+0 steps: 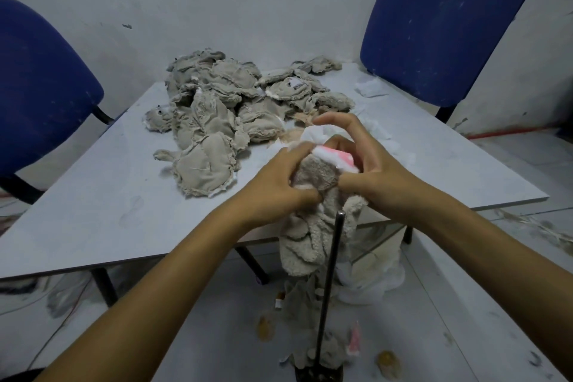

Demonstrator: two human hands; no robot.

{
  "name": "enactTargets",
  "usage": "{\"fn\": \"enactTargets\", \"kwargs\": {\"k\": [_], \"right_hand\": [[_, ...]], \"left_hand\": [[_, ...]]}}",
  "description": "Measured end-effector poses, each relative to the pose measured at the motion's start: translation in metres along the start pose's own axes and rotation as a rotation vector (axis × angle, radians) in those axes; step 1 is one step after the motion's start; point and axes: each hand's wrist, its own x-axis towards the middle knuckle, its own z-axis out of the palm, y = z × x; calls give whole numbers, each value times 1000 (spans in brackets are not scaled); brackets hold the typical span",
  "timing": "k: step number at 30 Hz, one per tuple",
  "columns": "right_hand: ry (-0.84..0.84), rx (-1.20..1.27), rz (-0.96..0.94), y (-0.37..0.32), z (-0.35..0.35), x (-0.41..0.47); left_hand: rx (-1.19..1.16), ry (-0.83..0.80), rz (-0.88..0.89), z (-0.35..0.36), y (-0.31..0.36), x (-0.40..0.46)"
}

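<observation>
A beige fleece plush skin [313, 226] with a pink and white part at its top hangs in front of the table's near edge. My left hand [279, 186] grips its upper left side. My right hand [369, 170] pinches its upper right side, with the index finger arched over white stuffing [316, 133] at the opening. A thin black upright rod [330, 288] stands just in front of the skin, its tip near my hands.
A heap of inside-out beige plush skins [223, 108] lies on the grey table [93, 211]. Blue chairs stand at the left [40, 87] and back right [443, 25]. White stuffing [372, 276] and scraps lie on the floor under the table's corner.
</observation>
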Motion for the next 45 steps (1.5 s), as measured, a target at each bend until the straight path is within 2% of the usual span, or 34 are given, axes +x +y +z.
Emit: {"fn": "enactTargets", "kwargs": {"k": [1,3,5,6,7,10,12,15,17,20,23,27,29,32,35,38,41,44,45], "right_hand": [[7,-37,3,-2,-1,0],[56,-194,-9,-9,-7,1],[107,-324,-37,-16,-15,3],[115,-344,-38,-19,-18,4],[108,-364,-31,-19,-20,3],[47,-472,36,-14,-21,-1],[83,-461,21,-11,-23,-5],[155,-486,-15,-9,-24,-13],[87,-583,12,-8,-19,-19],[182,-553,-90,-10,-18,-25],[125,-662,-61,-14,-15,-28],[238,-611,-198,-15,-8,-28],[210,-659,-161,-17,-4,-26],[271,-674,-259,-16,-5,-24],[170,-742,-166,-15,-1,-22],[252,-705,-298,-13,-1,-24],[191,-716,-238,-13,2,-27],[313,-696,-373,-11,2,-28],[287,-703,-354,-13,4,-27]], "left_hand": [[122,49,44,2,1,0],[342,253,154,1,1,-1],[451,410,229,0,3,-4],[467,413,236,0,4,-5],[430,347,202,-1,6,-5],[94,-50,-37,-7,10,-6],[-73,-172,-111,-15,6,-9],[-180,-90,-107,-24,2,-12],[-145,-19,-74,-25,0,-15],[-119,43,-23,-24,0,-16],[-10,120,37,-25,-5,-18],[-109,138,-4,-24,-5,-18],[-94,160,7,-23,-3,-19],[-153,170,24,-25,1,-19],[-201,159,25,-30,-5,-21],[-221,146,18,-31,-6,-20],[-257,159,19,-31,-8,-23],[-311,162,2,-28,-8,-22],[-309,159,-9,-26,-11,-23]]}}
